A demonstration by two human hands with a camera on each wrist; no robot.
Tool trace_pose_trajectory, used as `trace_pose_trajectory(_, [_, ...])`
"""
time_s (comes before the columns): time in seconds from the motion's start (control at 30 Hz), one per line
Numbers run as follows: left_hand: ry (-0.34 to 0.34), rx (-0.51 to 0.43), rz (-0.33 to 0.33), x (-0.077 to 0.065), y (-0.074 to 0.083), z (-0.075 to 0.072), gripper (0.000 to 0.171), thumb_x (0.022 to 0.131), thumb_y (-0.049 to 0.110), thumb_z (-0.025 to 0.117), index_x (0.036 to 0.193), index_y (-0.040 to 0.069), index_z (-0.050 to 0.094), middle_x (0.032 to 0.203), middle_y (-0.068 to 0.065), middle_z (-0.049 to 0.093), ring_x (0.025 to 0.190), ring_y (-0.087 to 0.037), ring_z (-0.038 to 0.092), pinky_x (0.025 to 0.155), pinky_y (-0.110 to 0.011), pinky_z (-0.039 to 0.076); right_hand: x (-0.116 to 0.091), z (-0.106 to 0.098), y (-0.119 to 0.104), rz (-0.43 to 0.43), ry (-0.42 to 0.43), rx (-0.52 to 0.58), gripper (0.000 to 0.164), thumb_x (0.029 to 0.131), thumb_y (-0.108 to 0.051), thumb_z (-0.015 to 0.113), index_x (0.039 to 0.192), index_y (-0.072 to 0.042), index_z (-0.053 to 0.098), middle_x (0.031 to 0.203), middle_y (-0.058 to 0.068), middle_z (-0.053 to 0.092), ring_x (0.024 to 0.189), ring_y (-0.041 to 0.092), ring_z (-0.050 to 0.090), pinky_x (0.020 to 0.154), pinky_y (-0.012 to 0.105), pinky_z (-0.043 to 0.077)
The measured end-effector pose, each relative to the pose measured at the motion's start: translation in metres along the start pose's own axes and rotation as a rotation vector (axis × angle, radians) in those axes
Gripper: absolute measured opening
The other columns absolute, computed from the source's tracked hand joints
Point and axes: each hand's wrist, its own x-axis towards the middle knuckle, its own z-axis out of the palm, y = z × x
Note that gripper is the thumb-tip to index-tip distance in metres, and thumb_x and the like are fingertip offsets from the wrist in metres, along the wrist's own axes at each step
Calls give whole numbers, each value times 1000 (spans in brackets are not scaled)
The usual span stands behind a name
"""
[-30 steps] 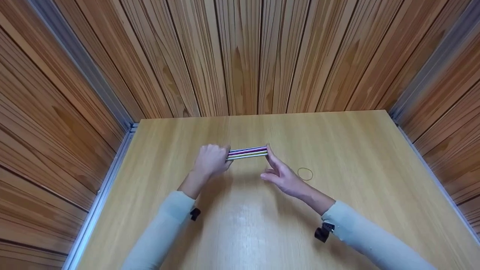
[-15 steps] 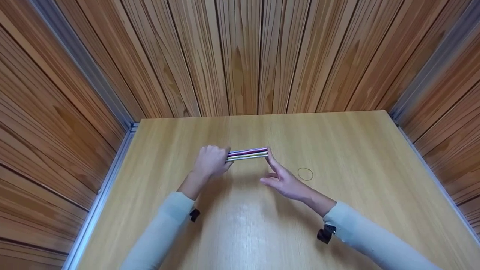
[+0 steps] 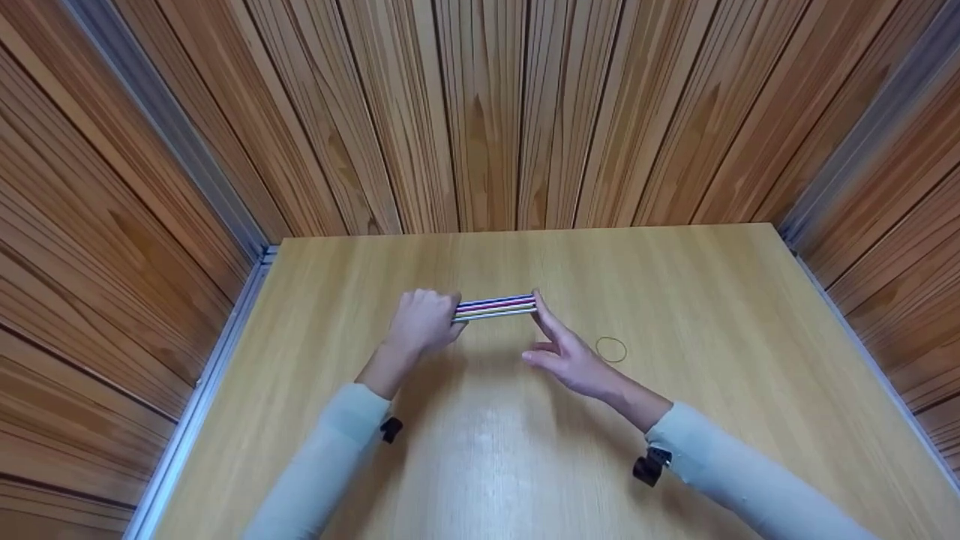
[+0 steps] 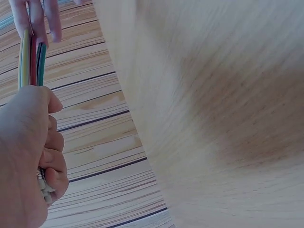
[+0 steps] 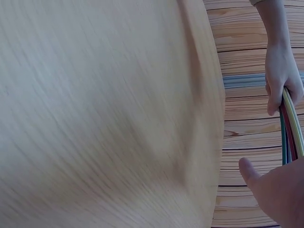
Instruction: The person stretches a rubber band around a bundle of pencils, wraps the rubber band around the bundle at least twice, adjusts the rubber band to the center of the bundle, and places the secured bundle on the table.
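My left hand (image 3: 425,319) grips a bundle of slim coloured pencils (image 3: 495,307), held above the wooden table. Yellow, red, green and dark sides show in the left wrist view, where the pencils (image 4: 32,61) emerge from the top of the fist and pale ends (image 4: 45,189) peek out below it. My right hand (image 3: 574,364) has its fingers straight, their tips against the right-hand ends of the bundle. Its thumb stands apart, lower and nearer to me. In the right wrist view that hand (image 5: 280,192) hides the far ends of the pencils.
A thin yellowish rubber band (image 3: 613,362) lies in a loop on the table (image 3: 480,465), just right of my right hand. Wood-panelled walls (image 3: 487,112) rise behind the table and at both sides, with metal rails (image 3: 199,397) along the side edges.
Both hands stay in nearly the same place. The pencils shift slightly within the bundle, their coloured stripes lying differently, and the right fingers stay at their ends.
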Motion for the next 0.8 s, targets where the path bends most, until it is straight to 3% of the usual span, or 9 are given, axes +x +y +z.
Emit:
trace_pose_trajectory(0.33, [3,-15,-5,0,-3,0,28,110,33,73,120,6,76,74,-2,55,67,-19,50,62,-31,33,1,-4,-1,-12,26,-70,99,112,-10,66,176,4,-9,188,21,-15,176,49,-3,131,75,31])
trace_pose_trajectory(0.6, [17,-34,-9,-2,-9,-1,29,109,33,74,117,5,77,74,-1,53,67,-18,48,63,-31,34,0,-21,-3,-44,66,-115,84,112,-6,64,177,5,12,189,25,10,175,50,14,128,75,36])
trace_pose_trajectory(0.67, [32,-29,-7,-4,-12,-1,28,108,32,75,115,5,77,73,-1,52,66,-18,47,62,-30,33,-2,-27,-3,-45,70,-136,79,112,-5,64,177,4,19,188,25,17,174,51,19,128,69,41])
trace_pose_trajectory(0.8, [49,2,-3,-7,-16,-1,27,107,32,75,110,5,76,71,0,49,64,-18,45,60,-30,31,-7,-42,0,-34,84,-175,70,112,-6,64,174,2,32,185,25,30,172,49,27,126,35,49])
